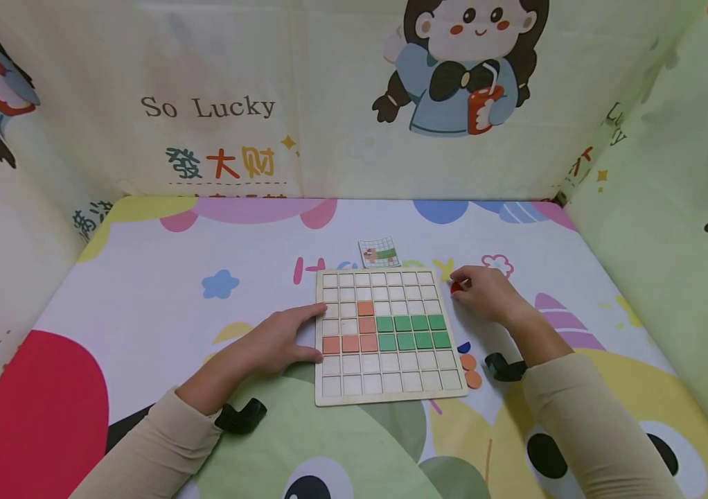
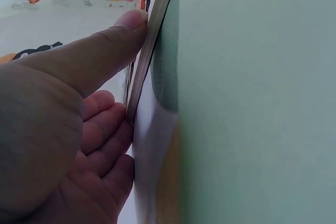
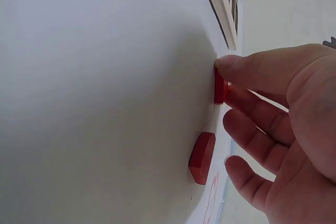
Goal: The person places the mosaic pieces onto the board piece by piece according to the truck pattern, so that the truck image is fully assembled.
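A wooden grid board (image 1: 391, 400) lies flat, with several orange tiles (image 1: 367, 324) and two rows of green tiles (image 1: 402, 323) in its squares. My left hand (image 1: 276, 339) rests at the board's left edge, thumb and fingertips touching its side. Beyond the board's right edge, my right hand (image 1: 488, 294) pinches a small red piece (image 3: 220, 86) between thumb and index finger, low at the table. The other fingers are loosely bent. A second red piece (image 3: 202, 158), rounded on one side, lies near those fingers in the right wrist view.
A small pattern card (image 1: 380, 254) lies behind the board. A blue half-round piece (image 1: 464, 347) and two orange discs (image 1: 473, 379) lie along its right side. Printed cloth walls (image 1: 329, 166) stand at the back and both sides of the table.
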`<state>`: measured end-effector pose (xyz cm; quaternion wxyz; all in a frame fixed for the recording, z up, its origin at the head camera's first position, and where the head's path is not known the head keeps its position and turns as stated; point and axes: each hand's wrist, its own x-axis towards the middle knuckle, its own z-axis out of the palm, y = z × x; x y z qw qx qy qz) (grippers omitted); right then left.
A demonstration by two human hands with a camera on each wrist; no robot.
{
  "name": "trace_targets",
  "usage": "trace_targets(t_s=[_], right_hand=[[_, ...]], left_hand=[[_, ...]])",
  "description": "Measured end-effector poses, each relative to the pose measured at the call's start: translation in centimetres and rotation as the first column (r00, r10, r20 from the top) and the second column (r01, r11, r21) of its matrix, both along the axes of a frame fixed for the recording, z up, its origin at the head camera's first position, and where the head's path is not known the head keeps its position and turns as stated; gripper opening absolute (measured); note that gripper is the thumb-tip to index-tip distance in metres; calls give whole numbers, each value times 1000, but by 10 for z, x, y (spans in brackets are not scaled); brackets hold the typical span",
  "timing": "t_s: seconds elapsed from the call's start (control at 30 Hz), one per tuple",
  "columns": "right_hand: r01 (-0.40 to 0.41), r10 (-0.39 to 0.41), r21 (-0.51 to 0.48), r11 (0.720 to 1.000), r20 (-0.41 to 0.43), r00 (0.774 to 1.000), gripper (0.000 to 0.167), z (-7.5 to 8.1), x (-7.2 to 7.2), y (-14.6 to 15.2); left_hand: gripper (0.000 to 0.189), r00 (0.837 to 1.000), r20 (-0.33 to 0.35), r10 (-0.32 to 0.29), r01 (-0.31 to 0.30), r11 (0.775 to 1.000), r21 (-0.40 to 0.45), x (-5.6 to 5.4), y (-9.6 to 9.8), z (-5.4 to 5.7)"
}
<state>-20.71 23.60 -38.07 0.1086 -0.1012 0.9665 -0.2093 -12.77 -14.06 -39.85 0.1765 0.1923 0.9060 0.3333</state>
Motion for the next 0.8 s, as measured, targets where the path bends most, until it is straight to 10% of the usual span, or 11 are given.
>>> trace_targets(t_s=[0.8], right_hand=[[-93,81,-111,989,-105,991,39,13,11,-37]], left_hand=[[82,1000,-7,-12,12,1000,-9,-1,0,0]])
